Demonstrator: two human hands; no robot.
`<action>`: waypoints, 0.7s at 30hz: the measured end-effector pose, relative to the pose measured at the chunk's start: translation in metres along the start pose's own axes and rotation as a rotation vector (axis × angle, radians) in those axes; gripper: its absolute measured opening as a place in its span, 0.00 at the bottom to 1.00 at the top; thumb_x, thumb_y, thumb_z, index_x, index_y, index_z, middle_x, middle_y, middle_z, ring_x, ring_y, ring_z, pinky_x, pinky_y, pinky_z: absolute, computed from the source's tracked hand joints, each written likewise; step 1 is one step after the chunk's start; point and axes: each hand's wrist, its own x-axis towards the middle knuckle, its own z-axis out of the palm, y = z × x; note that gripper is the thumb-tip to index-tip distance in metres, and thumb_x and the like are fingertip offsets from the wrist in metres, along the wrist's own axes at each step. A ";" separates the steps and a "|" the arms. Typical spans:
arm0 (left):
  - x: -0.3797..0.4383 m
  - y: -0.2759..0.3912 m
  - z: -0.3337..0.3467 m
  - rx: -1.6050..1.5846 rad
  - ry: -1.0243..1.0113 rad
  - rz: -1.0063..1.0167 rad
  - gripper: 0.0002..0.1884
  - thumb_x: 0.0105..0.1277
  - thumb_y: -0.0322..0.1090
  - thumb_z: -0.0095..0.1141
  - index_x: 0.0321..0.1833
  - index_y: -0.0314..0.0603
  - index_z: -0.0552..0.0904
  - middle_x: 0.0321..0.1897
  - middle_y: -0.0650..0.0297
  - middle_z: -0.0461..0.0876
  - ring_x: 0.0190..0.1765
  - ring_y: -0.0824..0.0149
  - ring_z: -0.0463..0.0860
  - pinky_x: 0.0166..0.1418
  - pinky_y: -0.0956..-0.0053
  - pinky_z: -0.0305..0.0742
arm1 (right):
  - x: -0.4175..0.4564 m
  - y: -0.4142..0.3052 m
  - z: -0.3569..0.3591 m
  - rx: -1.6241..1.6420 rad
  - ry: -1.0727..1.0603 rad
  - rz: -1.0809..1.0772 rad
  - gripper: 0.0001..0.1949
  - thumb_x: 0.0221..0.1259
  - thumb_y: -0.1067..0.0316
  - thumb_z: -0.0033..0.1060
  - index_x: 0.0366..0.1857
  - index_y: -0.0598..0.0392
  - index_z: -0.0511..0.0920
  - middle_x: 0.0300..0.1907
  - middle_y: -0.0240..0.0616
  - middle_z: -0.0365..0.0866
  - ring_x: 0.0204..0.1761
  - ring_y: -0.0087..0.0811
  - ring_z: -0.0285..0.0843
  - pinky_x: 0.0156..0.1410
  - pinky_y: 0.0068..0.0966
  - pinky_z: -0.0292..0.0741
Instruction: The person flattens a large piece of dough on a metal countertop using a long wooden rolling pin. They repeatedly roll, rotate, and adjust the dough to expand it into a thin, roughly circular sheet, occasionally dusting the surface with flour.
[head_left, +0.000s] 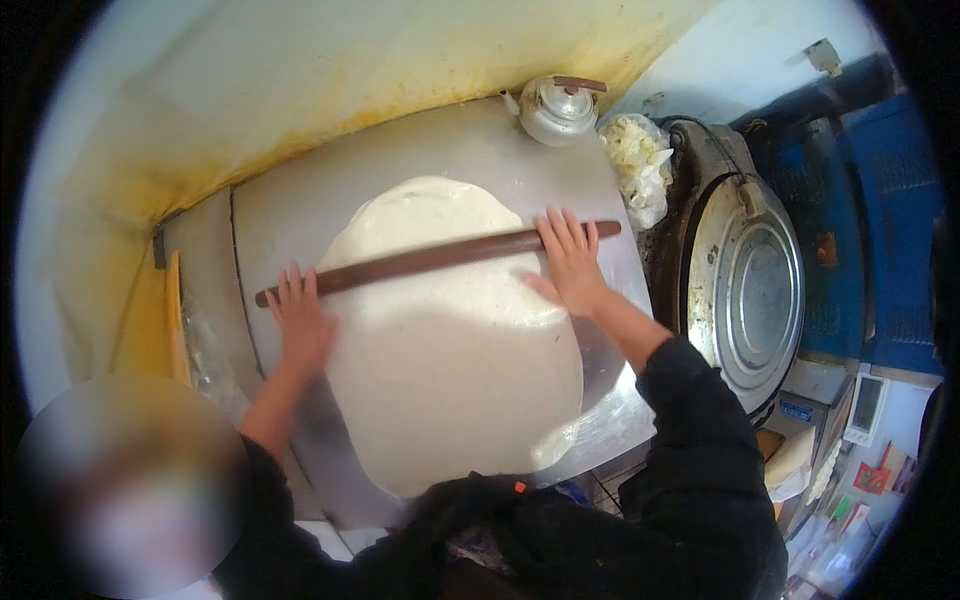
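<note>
A large oval sheet of dough (450, 375) lies on a metal worktop (285, 202). Across its upper part rests a long dark wooden rolling pin (420, 260), slightly tilted, its right end higher in the view. My left hand (300, 315) lies on the pin near its left end, fingers over the wood. Near the right end, my right hand (568, 262) has its fingers spread over the pin, with the thumb over the dough. Both hands press from above with fingers extended rather than wrapped round.
A metal kettle (559, 112) stands at the worktop's back right corner. Beside it is a plastic bag of pale chopped food (637, 165). A round griddle with a metal lid (750, 277) stands to the right. A yellow-stained wall (262, 97) borders the back.
</note>
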 end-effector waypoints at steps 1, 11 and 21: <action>0.011 -0.003 0.000 0.023 0.052 0.032 0.41 0.64 0.41 0.64 0.81 0.47 0.64 0.81 0.47 0.58 0.83 0.44 0.54 0.83 0.40 0.39 | 0.023 0.003 0.002 -0.032 0.062 -0.001 0.40 0.64 0.32 0.56 0.71 0.54 0.70 0.71 0.53 0.70 0.74 0.57 0.63 0.77 0.61 0.51; 0.188 -0.007 -0.012 0.206 0.351 0.058 0.30 0.77 0.50 0.52 0.79 0.48 0.68 0.78 0.50 0.63 0.79 0.47 0.60 0.81 0.41 0.46 | 0.131 0.029 0.019 -0.025 0.142 0.155 0.29 0.62 0.41 0.66 0.54 0.56 0.77 0.56 0.51 0.75 0.57 0.53 0.74 0.63 0.47 0.69; 0.181 0.007 -0.001 0.015 0.157 0.287 0.39 0.75 0.53 0.54 0.84 0.50 0.57 0.82 0.46 0.55 0.82 0.44 0.54 0.84 0.41 0.41 | 0.132 0.007 0.025 -0.006 0.170 0.075 0.36 0.60 0.39 0.67 0.65 0.56 0.74 0.54 0.46 0.78 0.61 0.49 0.71 0.67 0.47 0.63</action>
